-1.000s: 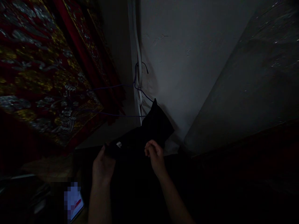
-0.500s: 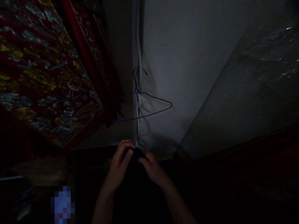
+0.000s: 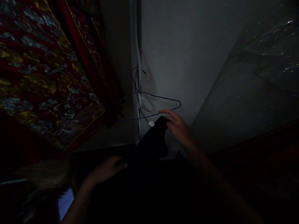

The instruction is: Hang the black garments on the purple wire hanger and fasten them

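Against the pale wall (image 3: 184,59), the hanger (image 3: 161,97) hangs by its hook at the white cord (image 3: 137,49), its right end plain to see, its left end lost in the dark by the red drape (image 3: 46,74)! Just below it comes the black cloth (image 3: 149,146), raised at one corner, and the right hand (image 3: 176,125) has that corner pinched between thumb and fingers. Look at the forefinger, stretched out right at the lower wire; touching or not, I cannot tell! A white tag (image 3: 151,123) sticks out beside the raised edge. Lower down, the left hand (image 3: 111,167) lies at the dark folds, thumb and fingers a little parted; whether it grips anything, the gloom hides. And near the left forearm, a lit screen (image 3: 65,202) glows, partly blurred!
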The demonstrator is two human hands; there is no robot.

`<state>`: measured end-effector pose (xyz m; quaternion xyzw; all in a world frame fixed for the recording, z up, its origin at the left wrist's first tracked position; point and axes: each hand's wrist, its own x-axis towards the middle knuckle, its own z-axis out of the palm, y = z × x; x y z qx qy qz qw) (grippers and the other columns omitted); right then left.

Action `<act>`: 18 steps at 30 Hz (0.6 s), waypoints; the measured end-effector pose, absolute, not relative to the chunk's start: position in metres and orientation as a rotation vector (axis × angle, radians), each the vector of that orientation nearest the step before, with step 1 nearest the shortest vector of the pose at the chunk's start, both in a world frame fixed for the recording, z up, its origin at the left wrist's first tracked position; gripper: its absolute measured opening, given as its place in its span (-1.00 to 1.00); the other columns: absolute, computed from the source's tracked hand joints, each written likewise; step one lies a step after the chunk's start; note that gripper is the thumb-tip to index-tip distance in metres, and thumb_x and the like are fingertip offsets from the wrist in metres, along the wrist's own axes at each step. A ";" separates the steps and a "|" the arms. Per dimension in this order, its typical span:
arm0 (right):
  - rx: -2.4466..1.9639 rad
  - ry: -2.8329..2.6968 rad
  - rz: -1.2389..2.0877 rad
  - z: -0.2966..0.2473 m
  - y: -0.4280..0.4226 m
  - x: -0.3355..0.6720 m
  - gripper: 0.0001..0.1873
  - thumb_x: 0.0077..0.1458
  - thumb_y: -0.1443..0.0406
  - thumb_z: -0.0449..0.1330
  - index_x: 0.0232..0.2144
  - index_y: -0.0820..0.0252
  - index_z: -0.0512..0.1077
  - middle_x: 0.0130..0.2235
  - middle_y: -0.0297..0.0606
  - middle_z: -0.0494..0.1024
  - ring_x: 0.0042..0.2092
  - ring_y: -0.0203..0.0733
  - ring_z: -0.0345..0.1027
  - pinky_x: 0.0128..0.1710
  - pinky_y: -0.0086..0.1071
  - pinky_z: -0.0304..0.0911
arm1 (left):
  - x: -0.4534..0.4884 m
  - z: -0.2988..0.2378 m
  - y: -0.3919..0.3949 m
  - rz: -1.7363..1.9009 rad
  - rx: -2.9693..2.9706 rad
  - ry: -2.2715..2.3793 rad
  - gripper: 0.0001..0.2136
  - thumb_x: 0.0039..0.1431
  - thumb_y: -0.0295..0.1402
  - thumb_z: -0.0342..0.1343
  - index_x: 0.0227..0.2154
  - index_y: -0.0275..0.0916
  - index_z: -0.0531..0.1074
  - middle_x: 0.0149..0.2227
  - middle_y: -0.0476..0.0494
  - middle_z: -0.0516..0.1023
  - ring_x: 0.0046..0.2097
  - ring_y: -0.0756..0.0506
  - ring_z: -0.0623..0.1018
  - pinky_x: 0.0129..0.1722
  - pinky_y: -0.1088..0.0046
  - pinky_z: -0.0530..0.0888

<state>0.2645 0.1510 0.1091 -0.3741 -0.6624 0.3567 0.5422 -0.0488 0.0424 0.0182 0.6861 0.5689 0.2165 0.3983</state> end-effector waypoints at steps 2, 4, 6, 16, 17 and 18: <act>-0.909 -1.597 0.882 0.111 0.169 0.255 -0.49 -0.04 0.31 0.12 0.01 0.11 0.49 -0.39 -0.33 0.57 -0.42 -0.21 0.36 -0.40 -0.36 0.22 | -0.068 0.032 0.049 0.541 1.805 1.577 -0.56 0.21 0.02 0.11 -0.04 -0.16 0.61 0.03 -0.18 0.65 0.05 -0.28 0.60 0.11 0.24 0.44; -0.905 -1.704 0.832 0.111 0.184 0.247 -0.61 -0.01 0.27 0.12 -0.12 0.12 0.55 -0.31 -0.28 0.59 -0.33 -0.18 0.40 -0.33 -0.34 0.25 | -0.087 0.044 0.057 0.510 1.824 1.697 -0.55 0.23 0.04 0.04 -0.09 -0.17 0.62 -0.01 -0.21 0.66 0.02 -0.31 0.61 0.08 0.21 0.46; -0.926 -1.805 0.810 0.108 0.197 0.244 -0.75 0.00 0.20 0.14 -0.34 0.16 0.56 -0.34 -0.27 0.57 -0.32 -0.16 0.39 -0.33 -0.34 0.25 | -0.105 0.052 0.066 0.473 1.811 1.825 -0.55 0.19 0.07 0.05 -0.21 -0.19 0.63 -0.11 -0.25 0.68 -0.06 -0.33 0.63 -0.01 0.19 0.50; -1.116 -1.918 0.607 0.126 0.198 0.276 -0.61 0.01 0.05 0.11 -0.68 0.17 0.28 -0.62 -0.41 0.19 -0.54 -0.34 0.06 -0.54 -0.41 -0.08 | -0.086 0.103 0.094 1.059 1.874 1.874 -0.51 0.02 0.19 0.17 -0.47 -0.21 0.50 -0.33 -0.12 0.57 -0.26 -0.20 0.55 -0.20 0.29 0.47; -1.126 -1.920 0.592 0.127 0.197 0.276 -0.62 0.00 0.06 0.11 -0.68 0.17 0.26 -0.62 -0.41 0.18 -0.54 -0.34 0.06 -0.54 -0.40 -0.09 | -0.080 0.111 0.094 1.139 1.896 1.865 -0.54 0.01 0.16 0.20 -0.51 -0.21 0.46 -0.37 -0.09 0.53 -0.27 -0.17 0.52 -0.22 0.32 0.45; -1.134 -1.918 0.592 0.127 0.194 0.275 -0.62 0.00 0.07 0.11 -0.68 0.16 0.25 -0.62 -0.41 0.18 -0.54 -0.34 0.06 -0.54 -0.40 -0.09 | -0.074 0.118 0.094 1.215 1.935 1.837 -0.57 0.02 0.11 0.22 -0.54 -0.20 0.42 -0.40 -0.06 0.49 -0.29 -0.14 0.50 -0.23 0.35 0.43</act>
